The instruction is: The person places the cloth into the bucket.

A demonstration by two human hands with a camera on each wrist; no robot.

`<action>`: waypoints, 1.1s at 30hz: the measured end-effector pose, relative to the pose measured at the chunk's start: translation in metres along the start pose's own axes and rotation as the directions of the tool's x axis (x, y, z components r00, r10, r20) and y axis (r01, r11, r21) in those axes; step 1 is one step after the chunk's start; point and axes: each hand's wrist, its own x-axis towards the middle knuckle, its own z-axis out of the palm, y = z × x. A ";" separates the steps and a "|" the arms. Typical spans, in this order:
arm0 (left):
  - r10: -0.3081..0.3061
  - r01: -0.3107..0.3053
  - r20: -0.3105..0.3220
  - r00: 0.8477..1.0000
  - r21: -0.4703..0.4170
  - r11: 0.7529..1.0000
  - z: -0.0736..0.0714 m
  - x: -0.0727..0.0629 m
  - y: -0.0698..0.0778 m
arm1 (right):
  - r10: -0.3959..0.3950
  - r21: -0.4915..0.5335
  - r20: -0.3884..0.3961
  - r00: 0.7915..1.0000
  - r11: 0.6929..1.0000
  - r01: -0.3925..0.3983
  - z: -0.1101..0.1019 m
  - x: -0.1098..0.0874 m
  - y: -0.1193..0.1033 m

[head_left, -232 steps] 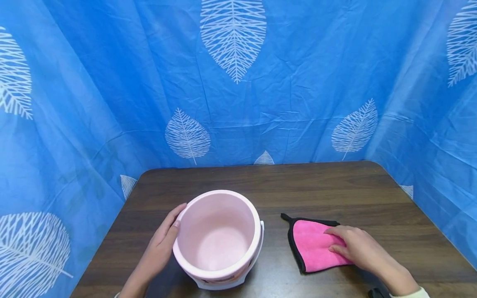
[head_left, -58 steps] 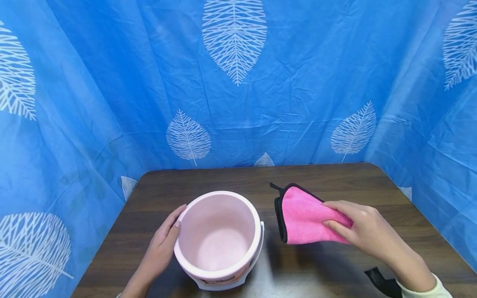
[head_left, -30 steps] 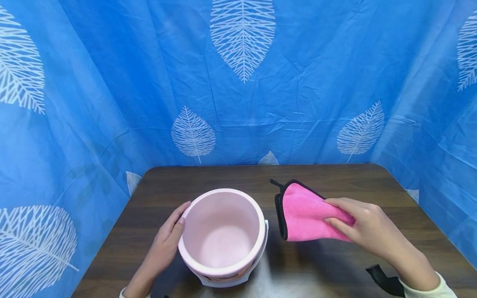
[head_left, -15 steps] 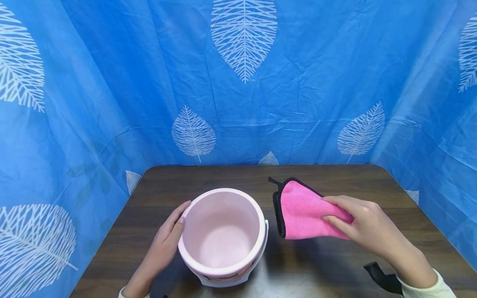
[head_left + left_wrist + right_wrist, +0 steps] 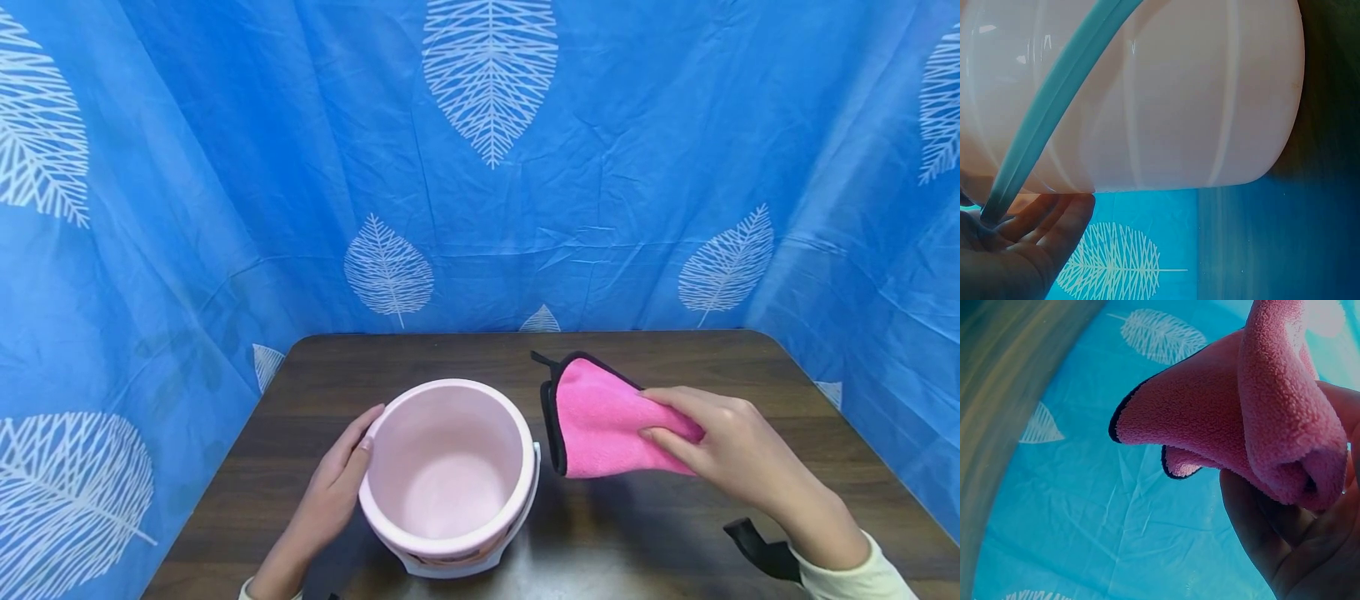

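right hand (image 5: 729,437) pinching fuzzy pink black-edged folded cloth (image 5: 600,422), left hand (image 5: 332,487), fingers straight, touching smooth round pale-pink bucket (image 5: 448,479)

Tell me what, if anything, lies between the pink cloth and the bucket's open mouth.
Nothing visible but the bucket's own rim; the right hand holds the pink cloth to one side, and the handle hangs down, leaving the mouth uncovered.

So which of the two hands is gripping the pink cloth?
The right hand: it pinches the pink cloth, whereas the left hand touches the pale pink bucket and holds no cloth.
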 end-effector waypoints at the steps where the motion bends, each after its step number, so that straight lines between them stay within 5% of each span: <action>1: 0.004 -0.004 0.000 1.000 -0.001 1.000 0.000 0.000 0.000 | -0.002 0.003 -0.001 1.000 1.000 0.002 0.000 0.001 0.000; 33: -0.004 0.004 0.001 1.000 -0.013 1.000 0.002 -0.002 0.002 | -0.043 0.083 -0.006 0.999 0.996 0.044 0.007 0.018 -0.012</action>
